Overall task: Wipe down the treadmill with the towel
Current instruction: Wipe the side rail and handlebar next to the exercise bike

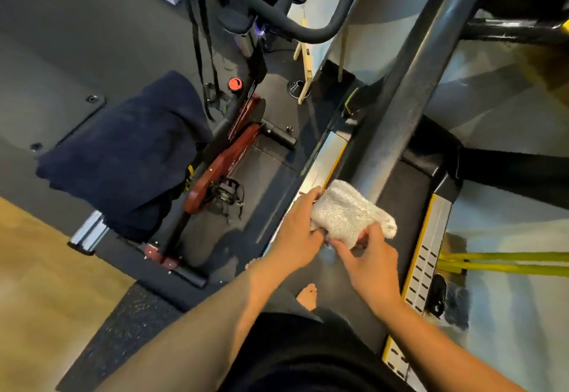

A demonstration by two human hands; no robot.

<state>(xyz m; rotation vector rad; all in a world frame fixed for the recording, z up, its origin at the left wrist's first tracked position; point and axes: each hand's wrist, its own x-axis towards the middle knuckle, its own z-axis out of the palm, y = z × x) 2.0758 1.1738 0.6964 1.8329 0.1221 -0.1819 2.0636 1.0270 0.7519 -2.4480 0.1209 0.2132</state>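
Just below the grey upright [409, 99] of the treadmill [431, 237], the left hand [300, 228] grips one end of the folded towel [348, 210]. The right hand [369, 260] pinches its underside with curled fingers, probably shaping a wiping pad.

A gym is indicated: a treadmill [403, 191] and an exercise bike [234, 148] are set side by side on rubber matting [46, 53], bordered by wood flooring [46, 284]; yellow straps [508, 264] are noted alongside.
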